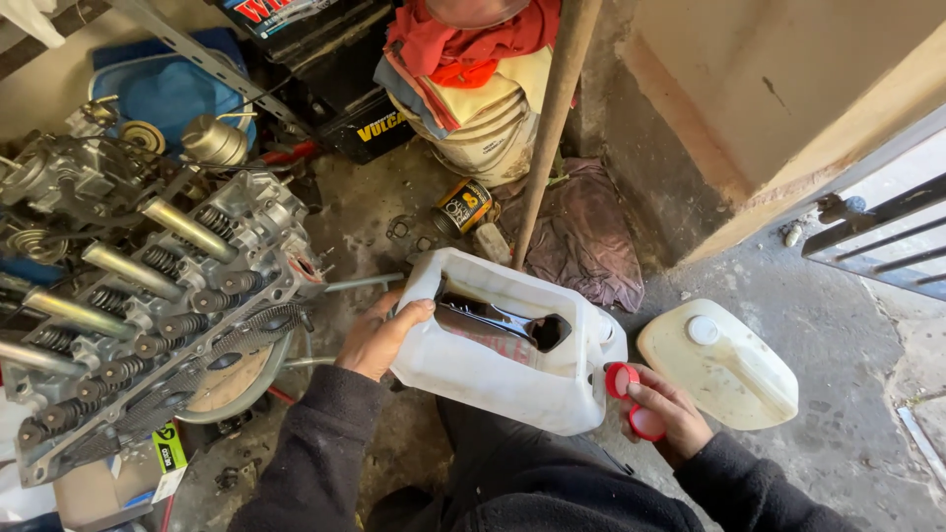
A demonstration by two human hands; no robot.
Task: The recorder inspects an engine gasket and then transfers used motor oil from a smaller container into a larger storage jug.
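Setting: rough grey concrete floor in a cluttered workshop corner, with a cream plastered wall on our right.
Left hand: our left hand grips the end wall of a white plastic jerrycan with a large opening cut in its side; the thumb hooks over the cut edge and the fingers are clamped on the wall.
Jerrycan: it lies on its side between our two hands, off the floor, above our dark trousers; dark shiny liquid shows inside the opening.
Right hand: our right hand sits at the jerrycan's neck end, fingers closed on a round red plastic cap; a second red round piece sits lower in the same hand, and we cannot tell whether it is a separate cap.
Beside us: a yellowish-white closed plastic canister with a white lid lies on the floor just right of the right hand.
Left side: a grey metal engine cylinder head with springs and shafts fills the left.
Behind: a small black and orange tin, a purple-brown rag and a wooden pole stand beyond the jerrycan.
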